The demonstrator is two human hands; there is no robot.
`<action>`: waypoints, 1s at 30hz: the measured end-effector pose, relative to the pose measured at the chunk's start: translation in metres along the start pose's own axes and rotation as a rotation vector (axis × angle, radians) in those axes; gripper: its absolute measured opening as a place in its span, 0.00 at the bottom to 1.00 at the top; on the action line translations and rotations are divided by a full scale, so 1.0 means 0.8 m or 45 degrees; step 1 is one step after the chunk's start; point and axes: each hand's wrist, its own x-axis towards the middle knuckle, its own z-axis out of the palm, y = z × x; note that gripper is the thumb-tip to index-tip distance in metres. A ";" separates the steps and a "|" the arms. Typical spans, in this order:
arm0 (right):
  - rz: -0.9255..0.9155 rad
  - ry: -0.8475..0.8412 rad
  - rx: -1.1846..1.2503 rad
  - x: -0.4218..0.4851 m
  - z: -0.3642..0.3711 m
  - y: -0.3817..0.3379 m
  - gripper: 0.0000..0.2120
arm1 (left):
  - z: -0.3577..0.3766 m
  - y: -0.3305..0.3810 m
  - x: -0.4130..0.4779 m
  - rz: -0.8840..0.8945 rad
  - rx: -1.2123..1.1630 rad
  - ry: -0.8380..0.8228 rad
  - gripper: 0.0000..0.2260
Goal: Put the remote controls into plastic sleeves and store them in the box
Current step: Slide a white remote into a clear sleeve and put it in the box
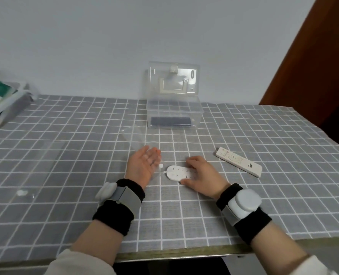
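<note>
A small white oval remote lies flat on the checked tablecloth, with my right hand closed around its right end. My left hand is spread flat with the palm turned right, resting at the near end of a clear plastic sleeve whose white snap sits just left of the remote. A long white remote lies loose to the right. At the back stands the clear plastic box with its lid raised, and a dark remote lies inside it.
Another clear sleeve with a white snap lies flat at the left. A pile of bags occupies the far left corner. The table's front edge runs just below my wrists. A brown door stands at the right.
</note>
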 end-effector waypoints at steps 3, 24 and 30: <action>-0.039 -0.025 -0.065 0.000 -0.002 0.003 0.27 | 0.000 0.002 -0.002 0.053 0.017 -0.004 0.18; -0.261 0.346 0.311 0.022 0.047 -0.032 0.24 | -0.004 0.000 0.013 0.221 0.009 0.080 0.15; -0.257 0.302 0.222 0.021 0.051 -0.031 0.22 | -0.029 0.011 0.024 0.124 -0.358 0.160 0.17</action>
